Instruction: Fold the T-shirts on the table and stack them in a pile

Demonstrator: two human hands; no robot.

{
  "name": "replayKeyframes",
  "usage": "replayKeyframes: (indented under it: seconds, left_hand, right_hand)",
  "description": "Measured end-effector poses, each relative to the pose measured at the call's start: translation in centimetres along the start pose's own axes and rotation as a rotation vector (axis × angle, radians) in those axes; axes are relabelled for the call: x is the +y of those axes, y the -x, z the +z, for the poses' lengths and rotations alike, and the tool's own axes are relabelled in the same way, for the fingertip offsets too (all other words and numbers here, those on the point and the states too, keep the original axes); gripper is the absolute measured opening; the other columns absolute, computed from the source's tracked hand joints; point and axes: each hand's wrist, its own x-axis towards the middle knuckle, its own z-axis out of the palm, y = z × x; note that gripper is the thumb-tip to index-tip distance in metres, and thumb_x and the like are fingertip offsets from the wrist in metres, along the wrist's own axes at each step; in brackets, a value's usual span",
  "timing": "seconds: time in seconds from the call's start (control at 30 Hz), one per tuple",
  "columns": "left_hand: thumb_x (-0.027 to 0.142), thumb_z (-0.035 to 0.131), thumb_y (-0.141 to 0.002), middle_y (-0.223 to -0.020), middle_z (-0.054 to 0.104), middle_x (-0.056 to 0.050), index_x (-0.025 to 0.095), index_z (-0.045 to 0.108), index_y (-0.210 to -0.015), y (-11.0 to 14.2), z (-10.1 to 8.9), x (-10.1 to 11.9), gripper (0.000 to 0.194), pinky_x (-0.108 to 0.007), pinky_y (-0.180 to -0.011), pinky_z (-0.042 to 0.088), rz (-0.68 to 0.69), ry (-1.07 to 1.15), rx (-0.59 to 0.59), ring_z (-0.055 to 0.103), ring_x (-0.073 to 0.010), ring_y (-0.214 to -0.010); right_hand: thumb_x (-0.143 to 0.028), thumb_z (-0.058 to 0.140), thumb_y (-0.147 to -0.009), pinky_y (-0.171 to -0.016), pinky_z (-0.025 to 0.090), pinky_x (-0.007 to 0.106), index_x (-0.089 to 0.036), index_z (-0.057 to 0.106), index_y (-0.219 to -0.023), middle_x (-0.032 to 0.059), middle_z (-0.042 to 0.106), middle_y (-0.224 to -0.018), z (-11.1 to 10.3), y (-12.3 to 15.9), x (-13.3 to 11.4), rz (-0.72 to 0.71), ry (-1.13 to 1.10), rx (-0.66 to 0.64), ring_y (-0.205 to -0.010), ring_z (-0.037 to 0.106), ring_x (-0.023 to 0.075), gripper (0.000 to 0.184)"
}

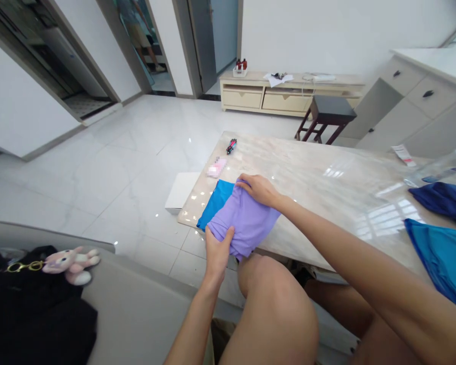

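Observation:
A purple cloth [247,220], soft and partly folded, stretches between my two hands over the near left corner of the marble table [311,167]. My left hand [217,251] pinches its near left edge, thumb on top. At the far edge, my right hand [259,188] grips the fabric with bent fingers. Beneath and to the left of it lies a folded blue cloth [217,200], partly covered by the purple one. The lower end of the purple cloth hangs past the table edge near my knee. Whether it is a garment I cannot tell.
Beyond the cloths lie a pink packet [216,167] and a small dark toy-like item [231,146]. A teal cloth [443,258] and a navy cloth [443,200] rest at the right. A white box [182,190] stands beside the table; a stool [332,111] is behind. A person [139,35] stands in a doorway.

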Motion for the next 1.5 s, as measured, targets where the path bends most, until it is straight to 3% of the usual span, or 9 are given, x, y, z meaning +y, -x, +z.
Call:
replayKeyframes:
  seconds: [0.2, 0.37, 0.43, 0.57, 0.77, 0.87, 1.0, 1.2, 1.5]
  left_hand:
    - [0.043, 0.078, -0.093, -0.141, 0.069, -0.012, 0.025, 0.052, -0.127, -2.8, -1.4, -0.7, 0.046, -0.044, -0.117, 0.056, -0.085, 0.003, 0.116, 0.068, -0.0242, -0.134]
    - [0.058, 0.080, -0.088, -0.120, 0.072, -0.009, 0.029, 0.040, -0.118, -1.8, -4.6, -3.2, 0.058, -0.042, -0.074, 0.070, -0.298, 0.063, 0.020, 0.078, -0.0223, -0.093]
    - [0.060, 0.075, -0.090, -0.111, 0.071, -0.006, 0.029, 0.040, -0.120, -1.1, -6.3, -3.6, 0.055, -0.038, -0.067, 0.067, -0.202, -0.011, 0.030, 0.076, -0.0202, -0.082]
    - [0.048, 0.071, -0.099, -0.117, 0.070, -0.008, 0.028, 0.054, -0.129, -1.3, -8.7, -3.0, 0.039, -0.036, -0.076, 0.064, 0.211, -0.321, 0.001, 0.073, -0.0211, -0.094]
    - [0.033, 0.075, -0.100, -0.117, 0.068, -0.008, 0.027, 0.067, -0.129, -4.5, -8.5, -1.6, 0.030, -0.045, -0.099, 0.060, 0.699, -0.695, -0.170, 0.070, -0.0275, -0.110]
    - [0.027, 0.080, -0.095, -0.120, 0.068, -0.009, 0.026, 0.065, -0.133, -5.2, -8.2, -1.7, 0.041, -0.044, -0.099, 0.059, 0.793, -0.778, -0.249, 0.070, -0.0287, -0.113]
    - [0.026, 0.083, -0.092, -0.126, 0.070, -0.013, 0.026, 0.067, -0.130, -4.9, -8.7, -2.2, 0.042, -0.045, -0.096, 0.056, 0.907, -0.941, -0.296, 0.070, -0.0309, -0.115]
    - [0.025, 0.069, -0.104, -0.100, 0.076, -0.009, 0.026, 0.076, -0.114, -5.5, -8.6, -1.7, 0.013, -0.040, -0.085, 0.047, 1.067, -1.029, -0.272, 0.068, -0.0258, -0.094]
    - [0.029, 0.061, -0.109, -0.095, 0.078, -0.007, 0.024, 0.078, -0.103, -5.1, -6.1, -0.3, 0.019, -0.037, -0.084, 0.046, 0.997, -0.828, -0.153, 0.070, -0.0229, -0.091]
  right_hand:
    - [-0.037, 0.058, -0.113, -0.091, 0.048, 0.031, -0.022, 0.059, -0.145, 0.0100, 0.080, -0.121, 4.7, -8.2, -0.1, -0.035, -0.067, -0.084, -0.109, 0.073, 0.0246, 0.035]
    - [-0.021, 0.055, -0.107, -0.102, 0.050, 0.037, -0.019, 0.053, -0.153, 0.0135, 0.076, -0.133, 7.2, -8.8, 1.8, -0.020, -0.096, -0.049, -0.117, 0.069, 0.0262, 0.046]
    - [-0.018, 0.050, -0.105, -0.107, 0.049, 0.042, -0.017, 0.054, -0.153, 0.0157, 0.074, -0.134, 7.0, -7.3, 3.5, -0.014, -0.091, 0.017, -0.120, 0.068, 0.0285, 0.047]
    - [-0.017, 0.048, -0.102, -0.108, 0.048, 0.047, -0.017, 0.063, -0.142, 0.0160, 0.074, -0.124, 5.2, -2.6, 5.7, -0.055, -0.094, 0.055, -0.116, 0.065, 0.0309, 0.043]
    - [-0.050, 0.060, -0.107, -0.099, 0.047, 0.043, -0.019, 0.069, -0.123, 0.0146, 0.070, -0.118, 4.0, 3.2, -0.6, -0.288, -0.051, -0.041, -0.109, 0.061, 0.0301, 0.036]
    - [-0.059, 0.074, -0.098, -0.093, 0.045, 0.043, -0.015, 0.069, -0.120, 0.0174, 0.068, -0.119, 4.4, 4.6, -4.4, -0.415, 0.137, -0.215, -0.109, 0.059, 0.0325, 0.049]
    - [-0.030, 0.070, -0.102, -0.087, 0.040, 0.039, -0.014, 0.071, -0.114, 0.0152, 0.071, -0.110, 4.0, 5.0, -6.2, -0.471, 0.294, -0.360, -0.107, 0.060, 0.0301, 0.019]
    - [-0.027, 0.063, -0.108, -0.085, 0.039, 0.037, -0.017, 0.074, -0.104, 0.0131, 0.075, -0.104, 2.3, 5.0, -6.2, -0.364, 0.221, -0.286, -0.104, 0.063, 0.0277, 0.015]
    - [-0.027, 0.059, -0.111, -0.087, 0.045, 0.036, -0.017, 0.079, -0.103, 0.0117, 0.081, -0.103, 1.7, 4.8, -5.3, -0.143, 0.035, -0.097, -0.096, 0.071, 0.0253, 0.024]
